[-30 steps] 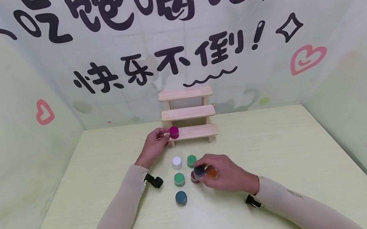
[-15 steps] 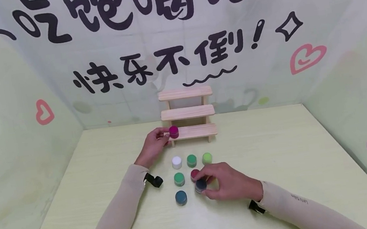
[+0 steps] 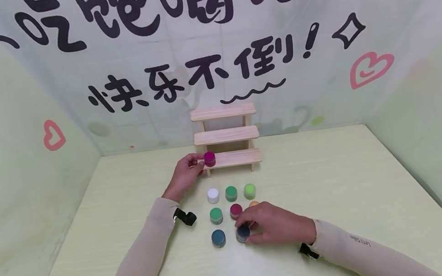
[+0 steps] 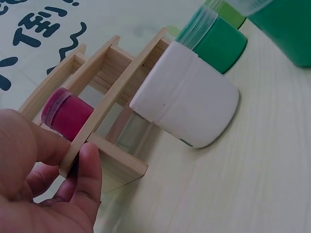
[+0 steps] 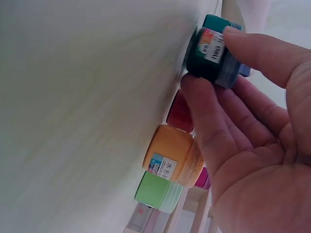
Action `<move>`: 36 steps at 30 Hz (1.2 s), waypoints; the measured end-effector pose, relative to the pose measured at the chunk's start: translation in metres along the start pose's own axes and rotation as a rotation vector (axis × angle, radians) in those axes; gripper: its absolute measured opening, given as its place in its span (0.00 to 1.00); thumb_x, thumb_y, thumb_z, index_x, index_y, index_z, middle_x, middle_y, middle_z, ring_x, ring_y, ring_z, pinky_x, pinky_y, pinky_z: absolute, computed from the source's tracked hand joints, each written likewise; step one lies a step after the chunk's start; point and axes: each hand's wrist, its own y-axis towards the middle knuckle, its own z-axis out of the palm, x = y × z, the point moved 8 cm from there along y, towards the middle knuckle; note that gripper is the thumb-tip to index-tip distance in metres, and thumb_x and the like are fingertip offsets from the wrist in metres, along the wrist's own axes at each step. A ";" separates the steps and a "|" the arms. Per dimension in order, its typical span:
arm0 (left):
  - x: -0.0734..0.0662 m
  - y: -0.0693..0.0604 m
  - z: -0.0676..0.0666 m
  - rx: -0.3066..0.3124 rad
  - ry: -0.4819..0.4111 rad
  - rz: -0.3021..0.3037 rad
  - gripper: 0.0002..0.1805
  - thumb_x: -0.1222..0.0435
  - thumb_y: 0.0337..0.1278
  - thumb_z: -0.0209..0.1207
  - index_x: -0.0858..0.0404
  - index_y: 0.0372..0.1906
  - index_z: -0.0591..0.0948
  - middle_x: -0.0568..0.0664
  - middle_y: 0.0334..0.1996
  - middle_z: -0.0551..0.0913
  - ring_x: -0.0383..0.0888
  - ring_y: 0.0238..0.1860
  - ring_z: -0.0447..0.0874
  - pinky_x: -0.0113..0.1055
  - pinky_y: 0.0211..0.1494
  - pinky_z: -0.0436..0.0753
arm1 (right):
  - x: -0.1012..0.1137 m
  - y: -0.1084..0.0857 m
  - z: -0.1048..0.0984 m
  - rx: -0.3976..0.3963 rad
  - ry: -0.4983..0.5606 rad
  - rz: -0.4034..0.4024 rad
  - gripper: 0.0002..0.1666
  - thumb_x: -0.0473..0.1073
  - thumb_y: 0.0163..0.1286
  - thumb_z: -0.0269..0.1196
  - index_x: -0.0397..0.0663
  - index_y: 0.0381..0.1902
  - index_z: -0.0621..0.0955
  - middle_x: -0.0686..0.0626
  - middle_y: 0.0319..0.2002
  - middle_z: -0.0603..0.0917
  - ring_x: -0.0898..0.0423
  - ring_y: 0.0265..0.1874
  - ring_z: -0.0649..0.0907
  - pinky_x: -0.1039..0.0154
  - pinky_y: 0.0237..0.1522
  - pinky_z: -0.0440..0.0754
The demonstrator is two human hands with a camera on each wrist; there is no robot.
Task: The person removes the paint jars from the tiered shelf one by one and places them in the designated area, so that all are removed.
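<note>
My left hand pinches the left end of the bottom step of a small three-step wooden shelf. On that step, beside the fingertips, stands a magenta paint jar. In the left wrist view the thumb and fingers lie on either side of the board's end, just below the magenta jar. My right hand holds a dark paint jar between thumb and fingers, low over the table in front of a dark red jar. The right wrist view shows the dark jar's label.
Left of the dark jar stand a blue jar and a green jar. White, green and light green jars form the back row. An orange jar is partly hidden by my right hand in the head view.
My right hand has moved the dark jar toward the front of the table, from over the dark red jar to in front of it. My left hand and the magenta jar stay put.
</note>
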 end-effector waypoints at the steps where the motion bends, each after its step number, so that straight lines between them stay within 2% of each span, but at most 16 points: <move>1: 0.000 0.000 0.000 0.000 -0.003 0.000 0.15 0.69 0.76 0.59 0.63 0.62 0.81 0.53 0.46 0.73 0.45 0.49 0.77 0.32 0.54 0.91 | 0.000 0.000 0.000 0.004 -0.004 0.003 0.18 0.36 0.65 0.76 0.50 0.52 0.86 0.58 0.45 0.86 0.68 0.46 0.83 0.75 0.50 0.88; 10: 0.000 -0.001 0.001 0.009 -0.041 -0.001 0.15 0.70 0.76 0.59 0.64 0.62 0.81 0.53 0.45 0.72 0.45 0.48 0.77 0.30 0.53 0.91 | -0.001 0.000 0.002 0.000 -0.027 0.013 0.19 0.38 0.64 0.77 0.51 0.52 0.86 0.59 0.45 0.86 0.70 0.45 0.84 0.75 0.50 0.88; 17: 0.003 -0.001 0.001 0.006 -0.036 -0.005 0.15 0.69 0.77 0.59 0.63 0.62 0.81 0.53 0.46 0.72 0.45 0.49 0.76 0.30 0.53 0.91 | 0.004 0.001 -0.001 -0.028 0.004 -0.012 0.19 0.39 0.65 0.77 0.49 0.53 0.85 0.56 0.48 0.88 0.68 0.45 0.86 0.72 0.52 0.89; 24: 0.003 0.001 0.001 0.008 -0.042 -0.006 0.15 0.70 0.76 0.59 0.63 0.62 0.81 0.53 0.46 0.73 0.45 0.49 0.77 0.31 0.54 0.91 | 0.003 0.004 -0.009 -0.041 0.011 0.027 0.18 0.42 0.67 0.75 0.49 0.53 0.86 0.54 0.49 0.89 0.66 0.45 0.87 0.71 0.52 0.89; 31: 0.002 0.000 0.001 0.005 -0.038 -0.006 0.15 0.70 0.76 0.59 0.63 0.62 0.81 0.53 0.46 0.73 0.45 0.49 0.77 0.32 0.54 0.91 | 0.006 0.010 -0.022 -0.098 0.014 -0.046 0.18 0.40 0.69 0.74 0.45 0.54 0.85 0.50 0.50 0.90 0.56 0.49 0.90 0.68 0.51 0.91; 36: 0.001 -0.001 0.001 0.005 -0.034 -0.002 0.15 0.70 0.77 0.58 0.64 0.62 0.81 0.53 0.45 0.73 0.45 0.48 0.78 0.32 0.55 0.91 | 0.005 0.017 -0.031 -0.127 0.005 -0.055 0.14 0.42 0.70 0.73 0.48 0.51 0.86 0.53 0.46 0.91 0.58 0.46 0.90 0.65 0.50 0.91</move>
